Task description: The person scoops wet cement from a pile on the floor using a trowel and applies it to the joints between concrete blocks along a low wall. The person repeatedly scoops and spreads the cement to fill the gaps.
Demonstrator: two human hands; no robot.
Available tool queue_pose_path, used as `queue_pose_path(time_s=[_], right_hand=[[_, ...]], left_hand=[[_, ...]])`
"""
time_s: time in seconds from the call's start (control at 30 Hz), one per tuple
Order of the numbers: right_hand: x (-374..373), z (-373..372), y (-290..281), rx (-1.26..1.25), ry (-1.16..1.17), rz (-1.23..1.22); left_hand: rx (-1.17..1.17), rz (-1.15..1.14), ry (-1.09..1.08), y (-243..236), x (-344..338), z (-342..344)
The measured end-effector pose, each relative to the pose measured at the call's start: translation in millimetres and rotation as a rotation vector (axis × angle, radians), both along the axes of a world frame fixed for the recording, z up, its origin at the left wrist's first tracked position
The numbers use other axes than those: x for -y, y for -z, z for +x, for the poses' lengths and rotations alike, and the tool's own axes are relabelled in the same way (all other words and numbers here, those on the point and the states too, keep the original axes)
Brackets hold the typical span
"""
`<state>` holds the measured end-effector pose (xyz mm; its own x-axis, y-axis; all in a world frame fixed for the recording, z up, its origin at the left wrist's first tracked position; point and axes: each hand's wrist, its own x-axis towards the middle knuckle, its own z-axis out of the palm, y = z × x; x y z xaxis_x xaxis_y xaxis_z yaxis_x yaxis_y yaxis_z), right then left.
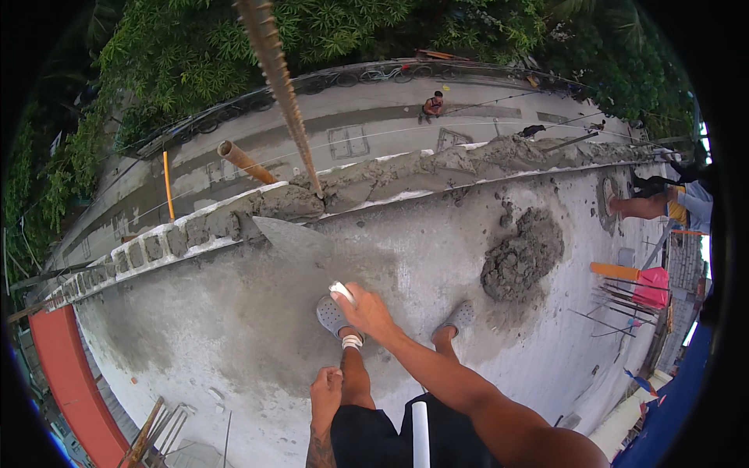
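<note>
My right hand (360,310) grips the white handle of a trowel (289,242), whose grey triangular blade reaches toward a mortar-covered block ledge (409,175). My left hand (326,386) is curled beside my left leg; anything inside it is hidden. A vertical rusty rebar (281,86) rises from the ledge just beyond the blade. A heap of wet mortar (521,253) lies on the slab to my right.
A rusty pipe (246,164) and orange tube (168,186) stand at the ledge. A co-worker's leg (641,207) is at right near bundled bars (616,308). Beyond the edge, a person (433,107) squats on the street below. A red panel (74,386) borders the left.
</note>
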<state>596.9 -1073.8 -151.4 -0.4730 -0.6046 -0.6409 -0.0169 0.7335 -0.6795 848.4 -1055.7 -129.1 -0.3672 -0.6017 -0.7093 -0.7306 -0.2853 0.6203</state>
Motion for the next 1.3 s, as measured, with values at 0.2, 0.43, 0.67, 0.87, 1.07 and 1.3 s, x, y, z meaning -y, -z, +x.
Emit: queue_pose_path(time_s=[0.2, 0.43, 0.67, 0.87, 1.07, 1.3], right_hand=[[-241, -87, 37, -0.13, 0.365, 0.084], [-537, -182, 73, 0.149, 1.369, 0.169], [-705, -207, 124, 0.126, 1.553, 0.336], [-739, -168, 139, 0.224, 1.756, 0.489], [-754, -225, 160, 0.002, 1.345, 0.87], [-746, -362, 246, -0.033, 1.239, 0.652]], left_hand=[[0.015, -0.035, 0.304, 6, -67, -85], [0.141, 0.104, 0.852, 34, -197, -205], [0.079, 0.142, 1.282, 15, -332, -362], [0.036, 0.254, 1.372, 32, -377, -451], [0.155, 0.214, 1.733, 96, -391, -530], [0.319, 0.243, 1.86, 134, -427, -555]])
